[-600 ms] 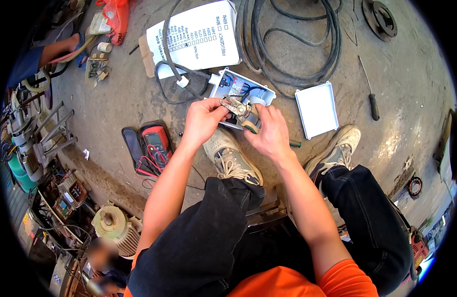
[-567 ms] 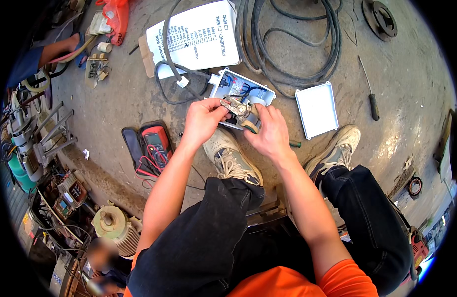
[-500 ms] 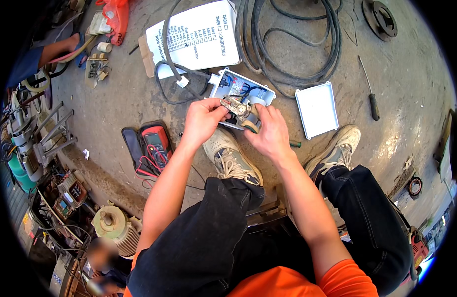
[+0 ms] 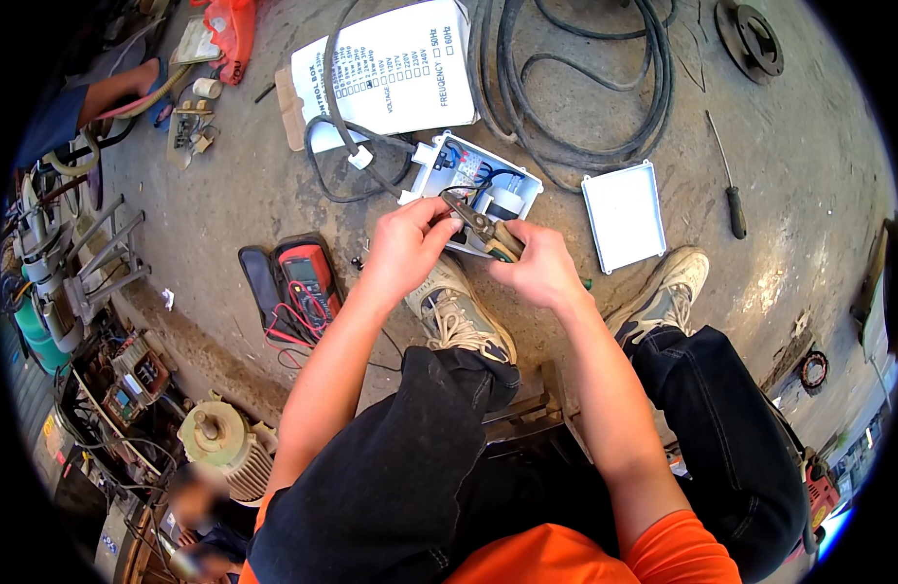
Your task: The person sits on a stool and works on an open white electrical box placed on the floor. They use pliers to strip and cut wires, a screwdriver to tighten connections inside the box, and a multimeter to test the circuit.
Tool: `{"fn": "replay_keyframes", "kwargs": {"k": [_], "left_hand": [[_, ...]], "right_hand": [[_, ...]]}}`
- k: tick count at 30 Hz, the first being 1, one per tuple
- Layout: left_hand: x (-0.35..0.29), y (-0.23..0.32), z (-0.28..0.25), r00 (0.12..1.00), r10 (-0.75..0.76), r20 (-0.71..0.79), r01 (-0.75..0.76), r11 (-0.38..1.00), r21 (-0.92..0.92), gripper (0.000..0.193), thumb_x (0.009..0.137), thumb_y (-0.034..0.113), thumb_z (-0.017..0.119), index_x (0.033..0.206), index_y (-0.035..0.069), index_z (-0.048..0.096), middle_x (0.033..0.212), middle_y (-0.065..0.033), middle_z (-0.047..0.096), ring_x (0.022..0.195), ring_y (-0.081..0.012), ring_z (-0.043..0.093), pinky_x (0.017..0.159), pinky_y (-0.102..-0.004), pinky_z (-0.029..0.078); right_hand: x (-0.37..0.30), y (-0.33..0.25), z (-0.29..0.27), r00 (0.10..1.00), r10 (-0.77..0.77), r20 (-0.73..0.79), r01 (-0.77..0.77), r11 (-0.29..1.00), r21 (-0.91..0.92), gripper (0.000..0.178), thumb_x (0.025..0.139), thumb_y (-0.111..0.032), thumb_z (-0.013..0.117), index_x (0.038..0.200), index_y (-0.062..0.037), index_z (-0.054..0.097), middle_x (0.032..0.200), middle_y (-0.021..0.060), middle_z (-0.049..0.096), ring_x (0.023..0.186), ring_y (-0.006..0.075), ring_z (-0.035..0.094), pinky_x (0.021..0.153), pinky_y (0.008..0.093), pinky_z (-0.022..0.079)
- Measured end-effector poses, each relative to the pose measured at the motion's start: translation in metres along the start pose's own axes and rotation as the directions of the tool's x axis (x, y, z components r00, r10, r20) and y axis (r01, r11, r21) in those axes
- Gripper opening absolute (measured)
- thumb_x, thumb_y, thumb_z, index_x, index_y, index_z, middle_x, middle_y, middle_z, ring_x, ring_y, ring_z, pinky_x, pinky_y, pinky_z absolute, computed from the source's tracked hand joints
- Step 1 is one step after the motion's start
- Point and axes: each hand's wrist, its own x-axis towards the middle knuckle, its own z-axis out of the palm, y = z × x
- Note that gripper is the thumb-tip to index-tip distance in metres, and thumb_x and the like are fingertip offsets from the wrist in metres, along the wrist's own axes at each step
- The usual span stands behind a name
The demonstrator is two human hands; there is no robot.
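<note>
Head view: lidless white box (image 4: 530, 202). Left hand (image 4: 408, 238) at box's near-left edge, fingers bent beside the nose of the pliers (image 4: 481, 227); gripping or not, cannot tell. Right hand (image 4: 541, 265) at near-right edge, fingers wrapped round handles. Pliers over box, between both hands.

Concrete floor (image 4: 790, 175), grey-brown, stained, scuffed; darker dirt strip (image 4: 201, 341) across it lower left; shiny glare (image 4: 765, 282) on right; metal stand (image 4: 126, 237) at left; ribbed grey surface (image 4: 37, 394) at far left edge, kind unclear; low frame (image 4: 517, 420) at bottom centre, mostly hidden; bright bluish-white light (image 4: 838, 530) at lower right edge
</note>
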Motion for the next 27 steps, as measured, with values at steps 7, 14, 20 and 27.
{"fn": "replay_keyframes", "kwargs": {"k": [7, 14, 20, 27], "left_hand": [[0.002, 0.001, 0.001, 0.830, 0.542, -0.136, -0.412, 0.758, 0.506, 0.028, 0.067, 0.033, 0.088, 0.073, 0.014, 0.070, 0.068, 0.0028, 0.065, 0.073, -0.0218, 0.056, 0.073, -0.0364, 0.040], [0.013, -0.025, 0.005, 0.822, 0.544, -0.167, -0.442, 0.796, 0.413, 0.033, 0.062, 0.036, 0.089, 0.067, 0.014, 0.065, 0.064, 0.0039, 0.062, 0.072, -0.0216, 0.050, 0.074, -0.0370, 0.037], [0.016, -0.029, 0.008, 0.805, 0.571, -0.161, -0.464, 0.776, 0.427, 0.032, 0.063, 0.038, 0.088, 0.070, 0.015, 0.067, 0.067, 0.0053, 0.063, 0.073, -0.0210, 0.049, 0.073, -0.0367, 0.036], [0.018, -0.035, 0.006, 0.790, 0.601, -0.117, -0.476, 0.723, 0.500, 0.033, 0.063, 0.043, 0.086, 0.072, 0.017, 0.069, 0.069, 0.0077, 0.062, 0.075, -0.0205, 0.048, 0.072, -0.0375, 0.035]], "right_hand": [[0.003, 0.004, -0.020, 0.974, 0.054, 0.222, -0.099, 0.975, 0.201, 0.045, 0.065, -0.019, 0.080, 0.104, 0.0024, 0.074, 0.081, 0.0035, 0.069, 0.074, 0.0116, 0.060, 0.070, 0.0290, 0.049], [0.000, 0.021, 0.014, 0.998, -0.066, -0.007, 0.067, 0.980, 0.188, 0.051, 0.068, -0.021, 0.078, 0.110, 0.0052, 0.070, 0.087, 0.0120, 0.073, 0.079, 0.0183, 0.066, 0.077, 0.0332, 0.053], [-0.005, 0.027, 0.030, 0.989, -0.090, -0.114, 0.117, 0.962, 0.248, 0.053, 0.069, -0.021, 0.079, 0.115, 0.0054, 0.069, 0.091, 0.0126, 0.074, 0.083, 0.0180, 0.068, 0.080, 0.0334, 0.054], [-0.011, 0.030, 0.049, 0.988, -0.037, -0.148, 0.093, 0.917, 0.389, 0.051, 0.071, -0.019, 0.079, 0.114, 0.0046, 0.069, 0.089, 0.0099, 0.072, 0.082, 0.0156, 0.066, 0.078, 0.0320, 0.053]]}}
